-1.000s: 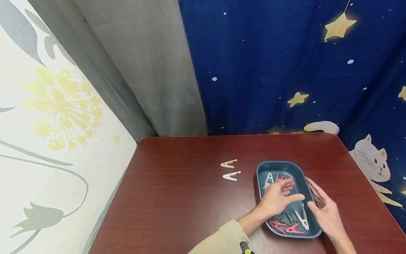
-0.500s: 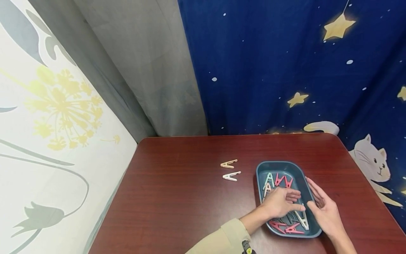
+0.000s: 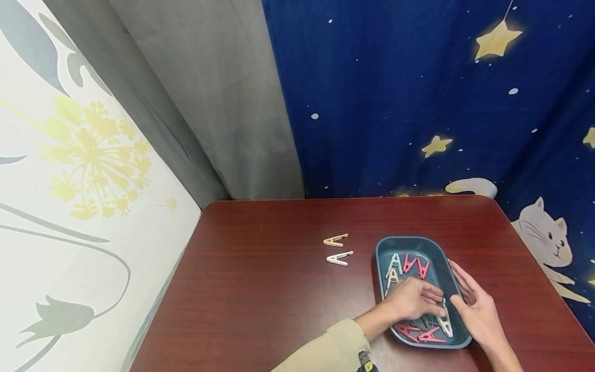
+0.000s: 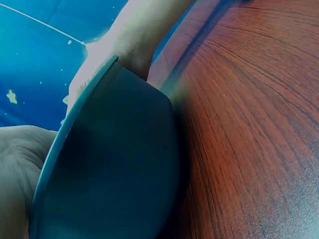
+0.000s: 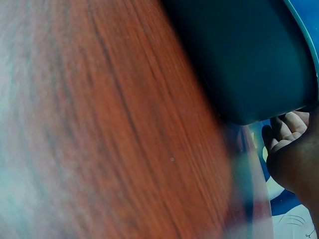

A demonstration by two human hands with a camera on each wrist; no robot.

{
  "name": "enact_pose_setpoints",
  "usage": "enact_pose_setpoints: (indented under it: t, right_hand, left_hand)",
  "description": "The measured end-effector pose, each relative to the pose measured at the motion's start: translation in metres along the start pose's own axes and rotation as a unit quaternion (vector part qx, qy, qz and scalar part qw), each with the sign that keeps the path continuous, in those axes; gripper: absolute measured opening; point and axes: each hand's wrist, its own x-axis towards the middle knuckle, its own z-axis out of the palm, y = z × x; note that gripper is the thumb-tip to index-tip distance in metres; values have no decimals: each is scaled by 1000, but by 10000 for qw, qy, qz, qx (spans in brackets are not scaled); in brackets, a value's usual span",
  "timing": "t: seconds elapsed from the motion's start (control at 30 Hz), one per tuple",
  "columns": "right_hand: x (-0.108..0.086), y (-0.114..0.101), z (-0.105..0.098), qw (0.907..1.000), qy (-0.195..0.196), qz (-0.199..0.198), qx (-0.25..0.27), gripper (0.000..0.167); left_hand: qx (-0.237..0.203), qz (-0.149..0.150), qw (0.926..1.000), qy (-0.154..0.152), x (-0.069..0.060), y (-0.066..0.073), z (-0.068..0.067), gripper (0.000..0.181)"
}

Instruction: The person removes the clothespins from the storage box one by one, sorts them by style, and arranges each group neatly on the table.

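A dark blue-grey tray (image 3: 420,240) holds several clothespins. My left hand (image 3: 411,299) reaches into it, thumb and fingers a little apart beside the upper end of a white clothespin (image 3: 446,326); contact is unclear. At the tray's right side, my right hand (image 3: 479,315) grips the rim, thumb at the edge and fingers along the outer wall; these fingers also show in the right wrist view. A mint clothespin (image 3: 394,262), pinkish-red clothespins (image 3: 423,268) and a beige clothespin (image 3: 392,276) lie beyond my left hand. Closer to me are red clothespins (image 3: 431,336).
Left of the tray, a tan clothespin (image 3: 335,239) and another white clothespin (image 3: 340,258) lie on the reddish-brown table (image 3: 260,289). A grey curtain (image 3: 218,103) and a blue starry curtain (image 3: 381,103) hang behind it. Dark grey pieces (image 3: 425,320) lie partly under my left hand.
My left hand has moved nearer and lower in the tray, toward the white clothespin, uncovering the far pinkish-red clothespins. Its thumb and fingers have drawn closer together. My right hand has stayed put.
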Motion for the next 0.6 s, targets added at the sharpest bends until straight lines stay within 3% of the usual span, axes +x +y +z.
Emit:
enact_pose_setpoints:
  t: [0.33,0.6]
  right_hand:
    - [0,-1,0,10000,21,-25,6,75]
    - [0,-1,0,10000,42,34,-61,75]
  left_hand:
    - [352,-77,9993,-81,1,1,2,31]
    - [275,-16,9991,-328,2,3,1,31]
